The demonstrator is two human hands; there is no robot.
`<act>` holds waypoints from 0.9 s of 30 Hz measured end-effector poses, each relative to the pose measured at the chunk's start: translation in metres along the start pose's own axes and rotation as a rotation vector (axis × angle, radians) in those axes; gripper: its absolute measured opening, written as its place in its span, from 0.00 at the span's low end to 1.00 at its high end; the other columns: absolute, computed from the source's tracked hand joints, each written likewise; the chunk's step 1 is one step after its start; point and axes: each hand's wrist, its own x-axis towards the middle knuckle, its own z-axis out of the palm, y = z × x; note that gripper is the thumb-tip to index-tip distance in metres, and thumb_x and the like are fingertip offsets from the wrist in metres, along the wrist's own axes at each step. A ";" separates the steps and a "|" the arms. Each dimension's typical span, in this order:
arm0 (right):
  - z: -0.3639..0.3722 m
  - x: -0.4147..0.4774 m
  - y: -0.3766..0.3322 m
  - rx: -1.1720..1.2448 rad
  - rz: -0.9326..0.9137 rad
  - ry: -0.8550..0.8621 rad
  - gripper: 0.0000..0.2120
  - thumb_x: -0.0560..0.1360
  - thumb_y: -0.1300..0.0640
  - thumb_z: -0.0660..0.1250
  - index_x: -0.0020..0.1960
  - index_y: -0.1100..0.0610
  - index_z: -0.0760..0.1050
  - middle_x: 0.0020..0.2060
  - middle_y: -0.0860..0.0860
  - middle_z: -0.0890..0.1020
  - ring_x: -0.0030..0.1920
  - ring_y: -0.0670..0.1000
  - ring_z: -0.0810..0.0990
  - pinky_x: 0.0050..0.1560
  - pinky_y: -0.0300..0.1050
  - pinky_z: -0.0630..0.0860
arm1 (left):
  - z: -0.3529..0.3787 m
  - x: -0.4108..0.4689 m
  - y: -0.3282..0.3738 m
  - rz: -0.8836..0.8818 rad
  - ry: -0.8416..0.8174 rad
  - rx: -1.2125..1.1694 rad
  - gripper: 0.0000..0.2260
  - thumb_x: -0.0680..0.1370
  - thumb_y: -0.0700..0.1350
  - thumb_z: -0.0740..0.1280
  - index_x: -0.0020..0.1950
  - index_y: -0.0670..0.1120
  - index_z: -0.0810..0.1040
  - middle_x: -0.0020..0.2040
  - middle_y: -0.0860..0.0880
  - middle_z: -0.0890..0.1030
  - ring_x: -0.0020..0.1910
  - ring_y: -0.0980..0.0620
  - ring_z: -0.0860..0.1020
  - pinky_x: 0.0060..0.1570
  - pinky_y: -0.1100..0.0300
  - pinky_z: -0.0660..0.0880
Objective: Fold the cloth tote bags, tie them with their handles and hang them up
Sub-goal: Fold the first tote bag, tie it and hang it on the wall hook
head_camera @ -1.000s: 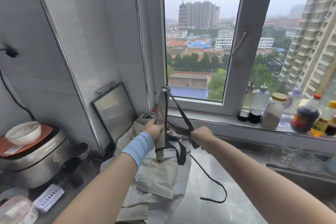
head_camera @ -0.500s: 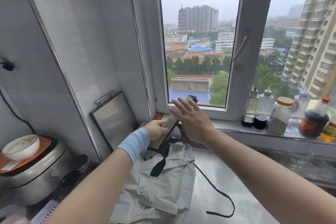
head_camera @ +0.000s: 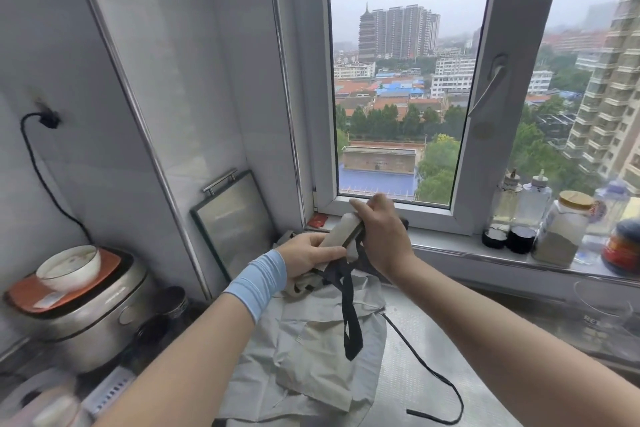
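I hold a folded beige tote bag [head_camera: 341,231] as a narrow bundle above the counter, near the window sill. My left hand [head_camera: 306,255], with a blue wristband, grips its lower end. My right hand [head_camera: 381,234] curls over its upper end. A black handle strap [head_camera: 349,315] hangs down from the bundle. More pale tote bags [head_camera: 311,357] lie crumpled on the steel counter [head_camera: 415,374] below, and a thin black strap [head_camera: 436,381] trails off them to the right.
A rice cooker [head_camera: 90,312] with a bowl [head_camera: 69,267] on it stands at the left. A framed glass panel [head_camera: 235,222] leans on the wall. Bottles and jars [head_camera: 561,229] line the window sill at right. A glass [head_camera: 602,308] stands near the sink.
My right hand, spread open above the bundle half a second ago, has closed over its upper end. One second ago both hands pulled the black strap tight around the bag.
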 end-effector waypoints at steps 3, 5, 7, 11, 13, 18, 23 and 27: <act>-0.008 0.011 -0.017 0.297 0.239 -0.004 0.14 0.70 0.69 0.66 0.52 0.58 0.82 0.44 0.54 0.82 0.45 0.55 0.80 0.46 0.44 0.75 | 0.008 0.005 -0.003 0.028 0.052 -0.111 0.14 0.75 0.45 0.73 0.57 0.42 0.80 0.49 0.42 0.84 0.44 0.47 0.83 0.46 0.56 0.79; -0.016 0.018 -0.022 0.439 0.373 -0.090 0.11 0.69 0.68 0.67 0.43 0.54 0.83 0.36 0.48 0.83 0.39 0.50 0.80 0.41 0.44 0.77 | 0.015 0.006 0.000 0.041 0.118 -0.102 0.15 0.73 0.44 0.75 0.58 0.41 0.80 0.47 0.45 0.85 0.42 0.52 0.84 0.43 0.61 0.79; -0.023 0.022 -0.023 0.612 0.508 -0.185 0.12 0.69 0.68 0.68 0.35 0.53 0.82 0.30 0.46 0.82 0.33 0.48 0.79 0.33 0.41 0.76 | 0.015 0.010 0.005 0.061 0.229 0.053 0.25 0.67 0.51 0.79 0.60 0.44 0.76 0.50 0.49 0.82 0.46 0.53 0.82 0.44 0.61 0.79; -0.032 0.026 -0.016 0.683 0.703 -0.367 0.08 0.71 0.68 0.68 0.39 0.58 0.83 0.32 0.52 0.82 0.31 0.48 0.77 0.28 0.38 0.74 | 0.008 0.019 0.008 0.031 0.171 0.199 0.44 0.57 0.59 0.79 0.66 0.50 0.63 0.61 0.50 0.75 0.60 0.52 0.76 0.62 0.53 0.74; -0.037 0.033 -0.015 0.695 0.713 -0.456 0.08 0.72 0.69 0.66 0.44 0.61 0.84 0.35 0.55 0.83 0.32 0.51 0.78 0.31 0.41 0.77 | 0.012 0.022 0.009 0.036 -0.027 0.034 0.43 0.60 0.53 0.80 0.69 0.46 0.64 0.60 0.46 0.79 0.58 0.50 0.80 0.58 0.54 0.77; -0.050 0.044 -0.013 0.691 0.729 -0.586 0.15 0.74 0.75 0.58 0.41 0.63 0.80 0.34 0.58 0.80 0.32 0.55 0.80 0.29 0.42 0.79 | 0.014 0.018 0.018 0.053 -0.117 -0.018 0.26 0.64 0.50 0.77 0.58 0.42 0.78 0.50 0.44 0.84 0.49 0.47 0.83 0.50 0.53 0.79; -0.053 0.040 -0.002 0.978 0.703 -0.758 0.13 0.78 0.74 0.60 0.58 0.67 0.79 0.54 0.65 0.83 0.56 0.63 0.82 0.60 0.59 0.79 | 0.010 0.020 0.017 0.072 -0.079 -0.047 0.22 0.67 0.44 0.76 0.59 0.41 0.77 0.50 0.43 0.83 0.48 0.45 0.83 0.50 0.52 0.79; -0.051 0.038 -0.011 0.479 0.510 -0.538 0.07 0.71 0.67 0.69 0.44 0.58 0.84 0.38 0.57 0.86 0.38 0.55 0.85 0.33 0.43 0.80 | 0.006 0.025 0.008 0.093 0.023 -0.029 0.28 0.63 0.48 0.79 0.61 0.44 0.78 0.53 0.44 0.84 0.52 0.45 0.83 0.57 0.50 0.78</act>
